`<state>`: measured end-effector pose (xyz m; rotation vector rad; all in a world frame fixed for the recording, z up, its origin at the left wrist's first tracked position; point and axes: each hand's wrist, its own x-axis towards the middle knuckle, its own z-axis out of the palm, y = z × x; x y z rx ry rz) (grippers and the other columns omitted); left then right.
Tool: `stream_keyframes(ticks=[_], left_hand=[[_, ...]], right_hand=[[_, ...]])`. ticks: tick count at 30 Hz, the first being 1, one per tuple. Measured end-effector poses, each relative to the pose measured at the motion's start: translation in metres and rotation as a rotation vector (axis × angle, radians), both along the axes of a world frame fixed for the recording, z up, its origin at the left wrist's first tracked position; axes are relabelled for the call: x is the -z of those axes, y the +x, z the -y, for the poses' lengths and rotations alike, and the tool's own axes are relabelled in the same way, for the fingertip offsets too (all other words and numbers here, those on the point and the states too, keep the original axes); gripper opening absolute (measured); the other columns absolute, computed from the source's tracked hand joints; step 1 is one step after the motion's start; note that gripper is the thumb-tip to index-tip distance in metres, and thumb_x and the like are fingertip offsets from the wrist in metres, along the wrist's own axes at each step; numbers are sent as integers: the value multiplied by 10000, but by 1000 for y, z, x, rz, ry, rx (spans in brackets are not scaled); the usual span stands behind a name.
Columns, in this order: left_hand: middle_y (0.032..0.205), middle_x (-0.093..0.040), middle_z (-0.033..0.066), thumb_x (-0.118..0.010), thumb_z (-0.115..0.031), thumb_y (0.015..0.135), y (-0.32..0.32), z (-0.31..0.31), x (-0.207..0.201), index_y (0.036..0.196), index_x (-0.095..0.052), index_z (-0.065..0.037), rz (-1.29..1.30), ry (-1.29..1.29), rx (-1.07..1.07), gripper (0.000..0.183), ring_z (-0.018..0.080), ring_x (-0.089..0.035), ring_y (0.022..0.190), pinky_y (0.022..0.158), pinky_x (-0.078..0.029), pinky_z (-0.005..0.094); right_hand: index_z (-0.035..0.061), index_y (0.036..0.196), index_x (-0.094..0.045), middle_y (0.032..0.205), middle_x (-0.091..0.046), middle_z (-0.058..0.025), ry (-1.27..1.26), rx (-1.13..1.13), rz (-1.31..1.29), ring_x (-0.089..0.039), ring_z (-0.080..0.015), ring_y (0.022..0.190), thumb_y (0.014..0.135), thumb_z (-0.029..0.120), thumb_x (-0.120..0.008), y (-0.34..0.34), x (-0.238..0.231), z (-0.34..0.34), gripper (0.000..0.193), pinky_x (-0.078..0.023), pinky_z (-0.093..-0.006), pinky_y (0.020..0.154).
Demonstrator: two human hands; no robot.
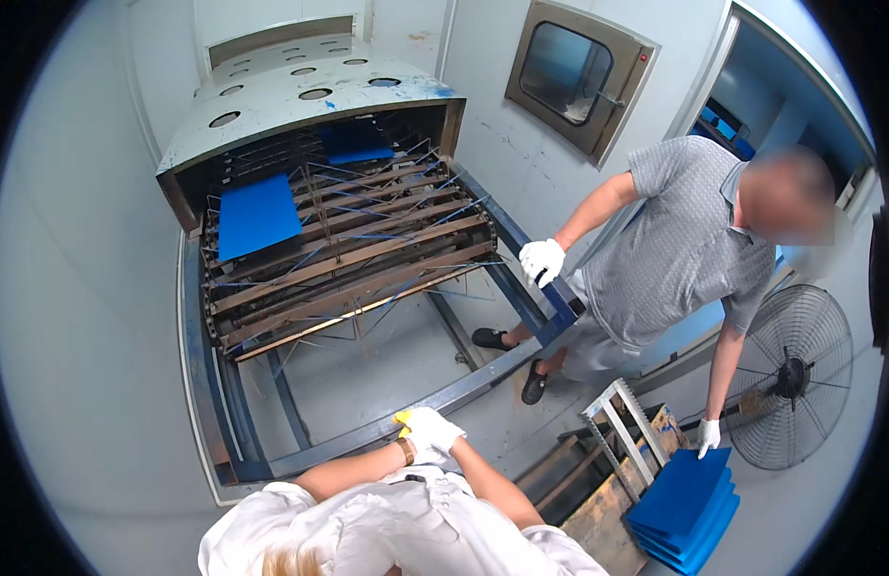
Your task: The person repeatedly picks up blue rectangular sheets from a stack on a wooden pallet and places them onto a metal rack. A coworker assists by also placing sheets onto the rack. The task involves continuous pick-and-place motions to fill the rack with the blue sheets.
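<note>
My left hand (423, 446) and my right hand (444, 432), both in white gloves, are closed together in front of my body, just above the near bar of a dark blue metal frame (387, 420). They overlap, so most of their fingers are hidden. A small yellow thing (402, 419) sticks out at their left side; its kind is too small to make out. A band (406, 449) circles my left wrist. Beyond the frame, a slatted chain conveyor (358, 269) runs out of an oven-like housing. One blue flat panel (258, 217) lies on its left part and another blue panel (358, 142) lies deeper inside.
At the right a co-worker (684, 240) rests one gloved hand on the frame's corner and the other on a stack of blue panels (689, 499). Near the stack are a toothed metal rack (625, 434) and a large fan (793, 377). A windowed door panel (574, 82) is on the wall.
</note>
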<state>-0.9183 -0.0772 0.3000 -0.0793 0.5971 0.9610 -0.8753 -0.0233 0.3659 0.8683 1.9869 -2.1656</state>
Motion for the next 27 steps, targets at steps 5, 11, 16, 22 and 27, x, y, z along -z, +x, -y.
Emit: stream_keyframes(ticks=[5,11,16,22,27], left_hand=[[832,-588,89,-436,-209,792,-36,17,3,819,-577,-104,-23,30,-29,178,225,-563,787,731,-444,339],[824,-589,92,-437,-203,788,-86,44,1,812,-580,-102,-247,155,-63,176,228,-565,782,729,-444,340],[818,-590,94,-438,-198,784,-120,60,-9,806,-582,-101,-916,375,81,175,231,-566,779,728,-444,340],[810,-592,97,-439,-192,780,-157,50,-14,799,-585,-100,-1567,603,277,174,234,-568,774,727,-444,340],[804,-593,100,-440,-187,776,-187,43,1,794,-587,-98,-1852,753,284,172,237,-569,771,725,-444,340]], right_hand=[[8,895,-611,749,-605,-70,88,-149,-183,-524,-177,665,811,191,-484,-41,16,12,238,-432,-285,632],[6,936,-591,807,-597,-52,150,-316,-63,-509,-145,703,816,141,-460,-98,12,35,224,-429,-262,658],[10,868,-590,761,-568,7,-125,-204,-33,-459,-61,691,835,140,-446,-133,7,50,196,-422,-219,609],[5,856,-587,730,-567,5,-6,-257,-7,-439,-68,643,819,156,-460,-170,-4,40,200,-411,-239,553],[17,974,-576,811,-594,-44,-216,-55,96,-517,-97,733,859,219,-453,-202,-6,24,264,-444,-241,648]])
